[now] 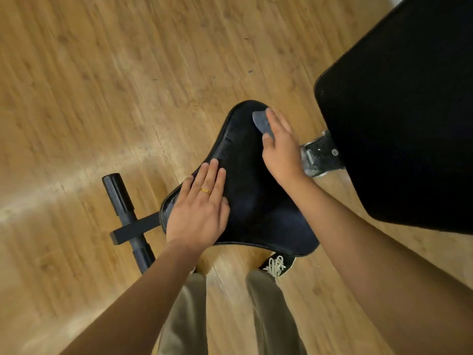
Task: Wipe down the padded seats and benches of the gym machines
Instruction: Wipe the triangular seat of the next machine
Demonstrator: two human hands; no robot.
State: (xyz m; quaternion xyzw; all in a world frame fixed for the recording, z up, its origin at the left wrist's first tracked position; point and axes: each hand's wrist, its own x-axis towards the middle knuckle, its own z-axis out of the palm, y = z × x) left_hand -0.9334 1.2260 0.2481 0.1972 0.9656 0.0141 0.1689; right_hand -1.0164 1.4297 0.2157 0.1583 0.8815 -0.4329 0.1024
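- Head view: the black padded seat [256, 190] sits mid-frame above the wooden floor [102, 98], with a larger black pad [399, 111] just to its right.
- Left hand [199, 208] lies flat, fingers straight, on the seat's near left edge, holding nothing.
- Right hand [281, 147], fingers extended, presses a grey cloth [259, 120] onto the seat's far tip.

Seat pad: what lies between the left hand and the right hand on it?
Only bare black seat pad lies between the left hand and the right hand, which presses a grey cloth flat; the head view shows it.
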